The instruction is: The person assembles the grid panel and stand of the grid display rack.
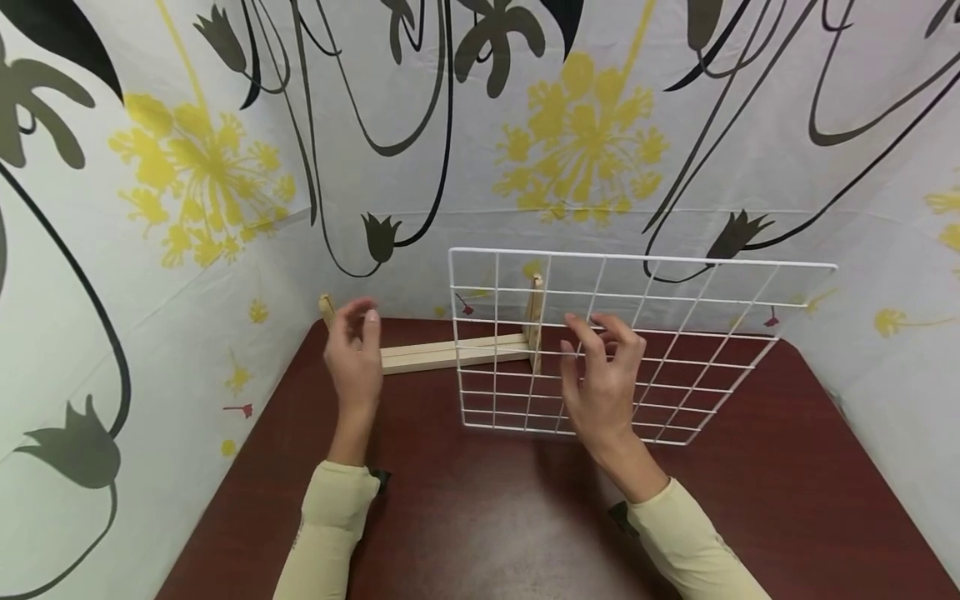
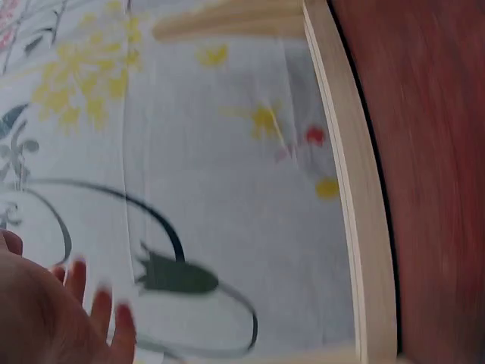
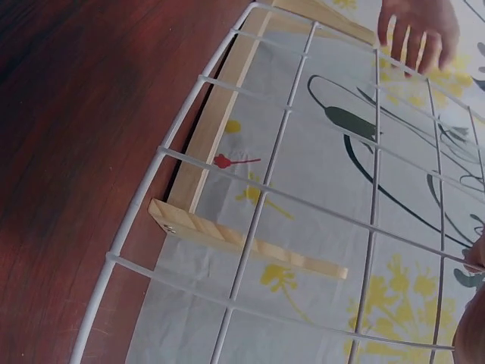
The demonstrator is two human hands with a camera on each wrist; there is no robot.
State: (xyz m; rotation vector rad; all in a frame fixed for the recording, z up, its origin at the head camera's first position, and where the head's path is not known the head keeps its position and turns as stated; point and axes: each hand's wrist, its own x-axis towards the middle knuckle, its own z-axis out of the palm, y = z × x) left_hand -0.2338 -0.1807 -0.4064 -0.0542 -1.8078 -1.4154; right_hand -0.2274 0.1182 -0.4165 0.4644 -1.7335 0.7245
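Observation:
My right hand (image 1: 603, 387) grips the wires of a white wire grid panel (image 1: 701, 323), its fingers curled at the mesh. The panel is tilted, leaning back above the table. Part of that hand shows at the right edge of the right wrist view. Behind the panel a pale wooden stand (image 1: 420, 358) rests at the table's back, a long bar with an upright (image 1: 535, 321) at its right end. My left hand (image 1: 354, 358) is in front of the stand's left end, fingers loosely bent and spread, holding nothing. It partly hides the left upright (image 1: 326, 307).
The dark red-brown table (image 1: 480, 517) stretches out in front of the stand. White cloth (image 1: 420, 183) printed with yellow and dark flowers hangs behind the table and along its sides.

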